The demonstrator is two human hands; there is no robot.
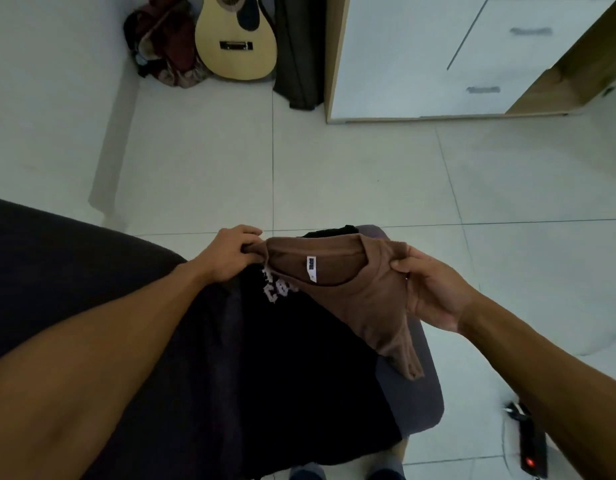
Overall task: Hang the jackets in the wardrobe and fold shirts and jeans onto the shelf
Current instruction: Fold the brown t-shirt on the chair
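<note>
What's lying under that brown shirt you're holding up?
Under the brown shirt, a black garment with white lettering lies on a grey stool. Most of its print is hidden.

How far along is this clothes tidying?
Nothing looks put away yet. The left hand and right hand grip a brown shirt by its shoulders, unfolded. A black printed garment still lies beneath it. The wardrobe stands across the floor.

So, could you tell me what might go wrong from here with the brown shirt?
The left hand and right hand pinch the brown shirt only near its collar, so it may slip or fold crooked. Its hanging sleeve could snag the black garment beneath and drag that off the stool.
</note>
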